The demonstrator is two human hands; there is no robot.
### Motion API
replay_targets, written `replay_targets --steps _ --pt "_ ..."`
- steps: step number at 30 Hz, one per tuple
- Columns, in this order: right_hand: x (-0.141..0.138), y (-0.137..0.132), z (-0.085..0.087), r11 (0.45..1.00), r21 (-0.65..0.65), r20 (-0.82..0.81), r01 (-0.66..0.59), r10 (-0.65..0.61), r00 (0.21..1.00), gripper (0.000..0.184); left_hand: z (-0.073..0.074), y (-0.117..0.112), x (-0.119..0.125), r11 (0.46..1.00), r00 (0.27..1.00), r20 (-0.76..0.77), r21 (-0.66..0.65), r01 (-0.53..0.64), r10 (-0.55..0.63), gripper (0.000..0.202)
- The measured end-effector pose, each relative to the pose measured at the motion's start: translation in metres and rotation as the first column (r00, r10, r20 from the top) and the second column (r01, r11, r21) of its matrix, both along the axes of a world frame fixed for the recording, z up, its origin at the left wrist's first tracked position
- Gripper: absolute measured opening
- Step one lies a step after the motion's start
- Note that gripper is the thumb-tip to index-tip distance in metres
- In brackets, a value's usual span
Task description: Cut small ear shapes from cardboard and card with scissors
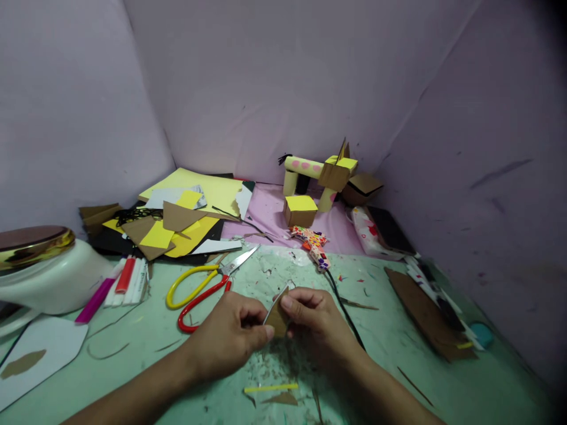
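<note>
Between my two hands is a small piece of brown cardboard (278, 319) with a pale edge along its upper left side. My left hand (234, 330) pinches its left edge between thumb and fingers. On the other side, my right hand (312, 316) grips the upper right part, thumb in front. Scissors (224, 277) with one yellow and one red handle lie open just beyond my left hand. A glue gun (318, 254) wrapped in patterned covering lies past my right hand, its black cord running under the right wrist. Below the hands are a yellow strip (271, 388) and cardboard scraps (283, 399).
Paper and cardboard sheets (199, 189) are piled at the back left, near markers (128, 283) and a white-and-gold object (57, 277). A yellow-and-cardboard animal figure (305, 167) stands behind a small box (300, 211). A phone (392, 230) and cardboard strip (425, 313) lie right.
</note>
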State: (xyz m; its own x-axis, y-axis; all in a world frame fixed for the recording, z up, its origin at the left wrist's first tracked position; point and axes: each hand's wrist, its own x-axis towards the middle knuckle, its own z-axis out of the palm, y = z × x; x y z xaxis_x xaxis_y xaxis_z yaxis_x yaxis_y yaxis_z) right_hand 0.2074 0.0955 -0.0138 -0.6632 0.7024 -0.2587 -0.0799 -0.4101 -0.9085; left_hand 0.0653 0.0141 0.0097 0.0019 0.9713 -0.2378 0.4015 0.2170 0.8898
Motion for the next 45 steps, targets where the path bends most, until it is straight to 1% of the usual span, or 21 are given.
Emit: replay_targets --steps 5,11,15,20,22,25,29,33,36,40,45 --pt "0.0 -0.001 -0.003 0.999 -0.034 -0.013 0.014 -0.015 1.0 0.03 0.001 -0.001 0.0 0.998 0.992 -0.126 0.054 0.013 -0.006 0.028" --pt "-0.002 -0.002 0.001 0.997 -0.075 -0.008 0.018 -0.019 1.0 0.033 0.0 -0.002 0.001 0.998 0.987 -0.163 0.063 0.006 0.004 0.03" --pt "-0.003 -0.002 0.004 0.991 -0.128 0.0 0.046 -0.046 0.999 0.034 -0.002 0.0 0.0 0.999 0.994 -0.109 0.008 -0.031 0.031 0.024" --pt "-0.001 0.004 0.0 0.988 -0.112 0.026 0.104 -0.102 0.994 0.035 -0.003 0.003 -0.002 0.993 0.998 0.044 -0.111 -0.046 0.052 0.009" --pt "0.0 0.007 -0.001 0.988 -0.104 0.031 0.115 -0.113 0.993 0.036 -0.001 0.003 -0.002 0.989 0.993 0.101 -0.14 -0.04 0.055 0.011" --pt "0.001 0.008 -0.002 0.989 -0.104 0.034 0.101 -0.098 0.995 0.037 0.002 0.003 -0.001 0.989 0.987 0.15 -0.141 -0.039 0.06 0.017" --pt "0.0 0.005 0.001 0.99 -0.125 0.011 0.063 -0.062 0.998 0.036 0.001 0.005 0.0 0.983 0.984 0.133 -0.153 -0.1 0.121 0.028" --pt "-0.001 0.004 0.005 0.983 -0.183 0.009 0.028 -0.027 1.0 0.034 0.0 0.005 0.001 0.973 0.975 0.088 -0.126 -0.195 0.206 0.029" --pt "-0.001 0.006 0.005 0.981 -0.194 0.019 -0.013 0.017 1.0 0.034 0.003 0.005 0.001 0.962 0.962 0.091 -0.119 -0.248 0.259 0.029" --pt "0.0 0.009 0.003 0.977 -0.21 0.037 -0.032 0.041 0.998 0.035 0.009 0.005 0.001 0.955 0.956 0.097 -0.14 -0.263 0.278 0.029" --pt "0.0 0.008 -0.001 0.977 -0.21 0.019 -0.03 0.035 0.999 0.034 0.009 0.006 0.001 0.951 0.953 0.097 -0.146 -0.272 0.287 0.03"
